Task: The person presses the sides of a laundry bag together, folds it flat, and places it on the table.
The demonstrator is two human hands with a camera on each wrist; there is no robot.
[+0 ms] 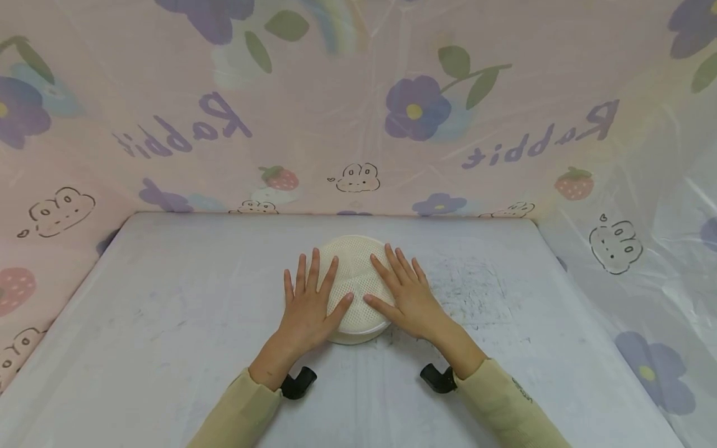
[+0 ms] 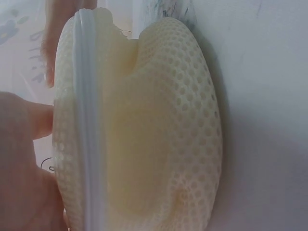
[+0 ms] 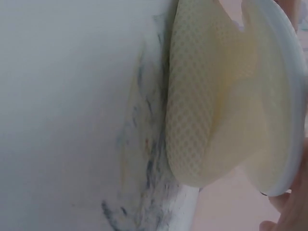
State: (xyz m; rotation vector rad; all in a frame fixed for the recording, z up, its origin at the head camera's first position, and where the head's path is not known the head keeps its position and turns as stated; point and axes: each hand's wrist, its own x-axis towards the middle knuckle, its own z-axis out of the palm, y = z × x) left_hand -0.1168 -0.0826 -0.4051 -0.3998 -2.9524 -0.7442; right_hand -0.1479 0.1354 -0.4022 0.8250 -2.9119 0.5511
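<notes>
A round, cream mesh laundry bag [image 1: 357,261] with a white band round its edge stands on the white table, between and under both hands. My left hand [image 1: 308,311] lies over the bag's left side, fingers straight and spread, thumb on the mesh. On the other side, my right hand [image 1: 413,302] is spread the same way, its thumb pointing at the left one. From the left wrist view, the bag [image 2: 187,110] shows a bulging mesh side with a dented fold. In the right wrist view, the bag's side [image 3: 190,115] sags inward below the white rim [image 3: 294,96].
The white table [image 1: 185,348] has dark smudges [image 1: 470,289] right of the bag. A pink patterned sheet [image 1: 313,124] hangs behind and on both sides. Black curved mounts [image 1: 299,382] sit at both wrists, beside green sleeves [image 1: 238,410].
</notes>
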